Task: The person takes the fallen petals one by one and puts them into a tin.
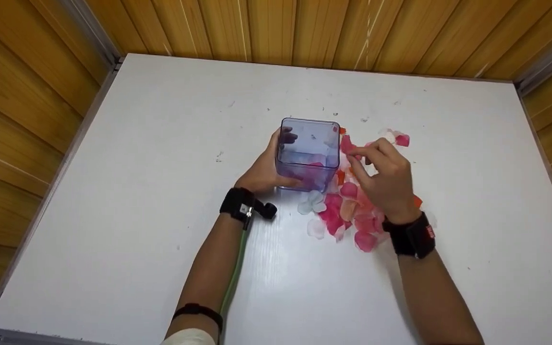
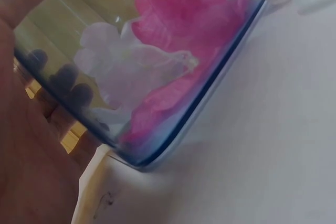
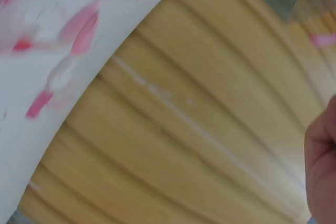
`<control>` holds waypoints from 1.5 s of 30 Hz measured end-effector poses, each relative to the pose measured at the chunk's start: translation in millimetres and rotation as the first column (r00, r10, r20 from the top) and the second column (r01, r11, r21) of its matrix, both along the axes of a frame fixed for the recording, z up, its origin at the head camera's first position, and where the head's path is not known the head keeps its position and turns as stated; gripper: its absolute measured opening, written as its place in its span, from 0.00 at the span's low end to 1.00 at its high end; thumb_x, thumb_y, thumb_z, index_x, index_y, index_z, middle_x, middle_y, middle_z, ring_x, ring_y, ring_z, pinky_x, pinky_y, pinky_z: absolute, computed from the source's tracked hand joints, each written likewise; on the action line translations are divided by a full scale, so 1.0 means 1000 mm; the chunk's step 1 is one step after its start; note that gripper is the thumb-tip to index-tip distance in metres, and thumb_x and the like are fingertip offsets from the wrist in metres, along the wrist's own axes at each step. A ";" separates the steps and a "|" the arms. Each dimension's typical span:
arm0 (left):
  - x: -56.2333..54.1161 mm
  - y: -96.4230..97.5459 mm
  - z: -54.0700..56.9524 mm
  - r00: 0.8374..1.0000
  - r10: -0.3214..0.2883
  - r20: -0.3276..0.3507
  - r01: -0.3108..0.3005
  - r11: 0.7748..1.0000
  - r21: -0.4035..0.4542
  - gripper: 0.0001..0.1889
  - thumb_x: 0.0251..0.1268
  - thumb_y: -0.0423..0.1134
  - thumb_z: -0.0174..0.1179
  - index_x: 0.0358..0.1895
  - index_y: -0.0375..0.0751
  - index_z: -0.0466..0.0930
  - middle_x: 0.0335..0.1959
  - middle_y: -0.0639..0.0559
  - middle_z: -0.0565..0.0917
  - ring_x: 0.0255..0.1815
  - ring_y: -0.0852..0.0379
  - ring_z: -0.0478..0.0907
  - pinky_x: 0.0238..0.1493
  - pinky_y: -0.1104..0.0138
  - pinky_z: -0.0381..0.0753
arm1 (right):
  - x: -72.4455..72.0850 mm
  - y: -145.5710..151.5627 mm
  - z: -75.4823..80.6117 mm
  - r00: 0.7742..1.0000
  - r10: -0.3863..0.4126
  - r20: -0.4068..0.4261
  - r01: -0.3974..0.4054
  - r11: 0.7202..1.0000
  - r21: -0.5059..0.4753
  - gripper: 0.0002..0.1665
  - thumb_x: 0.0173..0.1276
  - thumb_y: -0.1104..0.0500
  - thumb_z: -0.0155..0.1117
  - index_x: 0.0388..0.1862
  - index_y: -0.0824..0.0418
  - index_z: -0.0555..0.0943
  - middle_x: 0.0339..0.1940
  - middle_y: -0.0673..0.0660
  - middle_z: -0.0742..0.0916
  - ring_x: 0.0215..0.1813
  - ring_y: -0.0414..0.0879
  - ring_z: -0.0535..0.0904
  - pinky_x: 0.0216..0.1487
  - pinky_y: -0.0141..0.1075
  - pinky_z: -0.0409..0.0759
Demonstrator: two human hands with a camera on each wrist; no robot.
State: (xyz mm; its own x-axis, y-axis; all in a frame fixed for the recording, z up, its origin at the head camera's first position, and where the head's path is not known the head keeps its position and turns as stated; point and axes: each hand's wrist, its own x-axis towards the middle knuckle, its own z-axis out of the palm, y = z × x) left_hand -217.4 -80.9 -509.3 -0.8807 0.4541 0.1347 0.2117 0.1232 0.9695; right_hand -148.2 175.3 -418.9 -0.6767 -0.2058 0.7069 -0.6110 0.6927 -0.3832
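Locate the transparent blue, square-mouthed plastic container (image 1: pixel 307 166) at the centre of the head view, over the white, flat tabletop (image 1: pixel 113 191). Contact under the whole base cannot be confirmed. The left hand (image 1: pixel 262 173) is clamped on the container, thumb on the near wall, other fingers on the far side. Thin pink and white inner petals (image 2: pixel 184 14) lie against the wall in the left wrist view. The right hand (image 1: pixel 387 177) has thumb and forefinger together, pinching a small, thin pink petal (image 1: pixel 346 142) just right of the rim. A pile of pink, orange and white loose petals (image 1: pixel 364 224) lies below and beside it, right of centre.

Caution: the pinch takes only the petal's edge; a slack fingertip could drop it. The limp sheet could also fold against the rim. Uneven left-hand pressure could tilt the container and spill its contents. A low right wrist could scatter the pile.

Orientation: the container's mouth faces upward; its mouth-to-base axis appears near vertical. The pinched petal's long axis runs roughly up the frame, free end toward the top.
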 end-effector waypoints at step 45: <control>-0.001 -0.004 -0.004 1.000 -0.013 -0.027 0.013 1.000 0.004 0.68 0.36 0.44 0.87 0.81 0.50 0.46 0.76 0.46 0.66 0.75 0.51 0.64 0.76 0.54 0.61 | -0.016 0.040 -0.021 0.616 -0.282 0.736 0.103 0.955 0.279 0.13 0.70 0.61 0.70 0.49 0.65 0.90 0.40 0.63 0.82 0.43 0.57 0.75 0.43 0.49 0.76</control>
